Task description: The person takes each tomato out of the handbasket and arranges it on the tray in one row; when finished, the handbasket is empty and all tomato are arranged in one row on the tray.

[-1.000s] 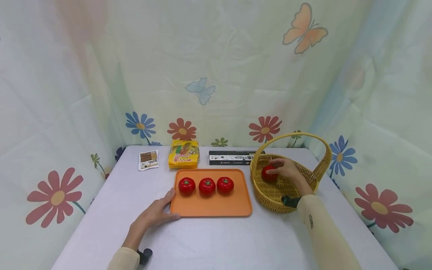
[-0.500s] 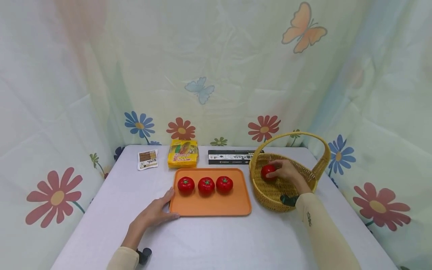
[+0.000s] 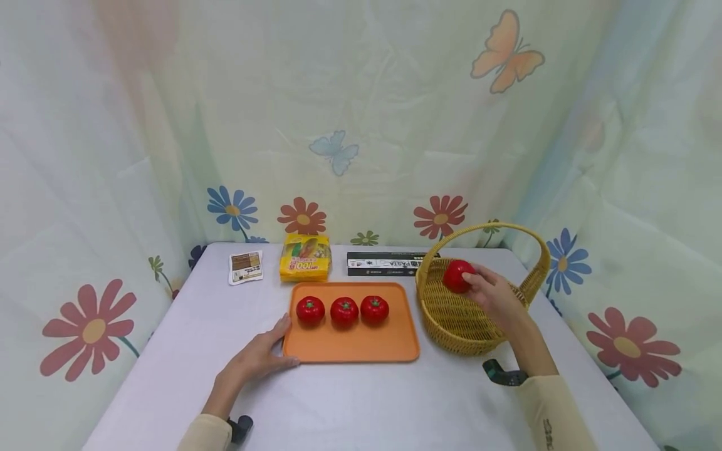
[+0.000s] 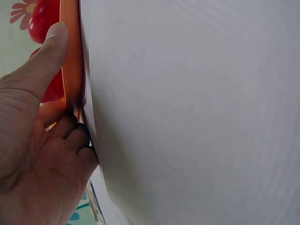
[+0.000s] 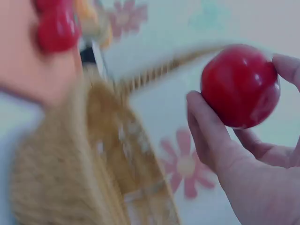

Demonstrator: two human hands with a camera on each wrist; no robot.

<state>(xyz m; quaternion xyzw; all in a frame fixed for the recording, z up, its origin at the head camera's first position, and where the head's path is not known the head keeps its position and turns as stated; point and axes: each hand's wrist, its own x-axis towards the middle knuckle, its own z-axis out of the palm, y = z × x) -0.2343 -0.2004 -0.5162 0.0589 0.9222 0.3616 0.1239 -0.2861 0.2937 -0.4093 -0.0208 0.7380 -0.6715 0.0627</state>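
In the head view my right hand (image 3: 496, 297) holds a red tomato (image 3: 458, 276) raised over the wicker basket (image 3: 462, 341). The right wrist view shows this tomato (image 5: 240, 86) between thumb and fingers, above the basket's rim. An orange tray (image 3: 361, 346) lies left of the basket, bearing a left tomato (image 3: 310, 311), a middle tomato (image 3: 344, 312) and a right tomato (image 3: 375, 310) in a row. My left hand (image 3: 259, 357) grips the tray's near left corner. Close up, its thumb (image 4: 57, 42) lies along the tray's edge (image 4: 71, 61) and the other fingers bend against the side.
Behind the tray stands a yellow packet (image 3: 305, 258), with a small white-and-brown sachet (image 3: 245, 267) to its left. A black-and-white pasta box (image 3: 383, 264) lies at the back, partly behind the basket. The basket's tall handle (image 3: 507, 227) arches over its opening.
My right hand has lifted the tomato from the basket's inside and drawn back a little to the right. The left hand and the tray have stayed put.
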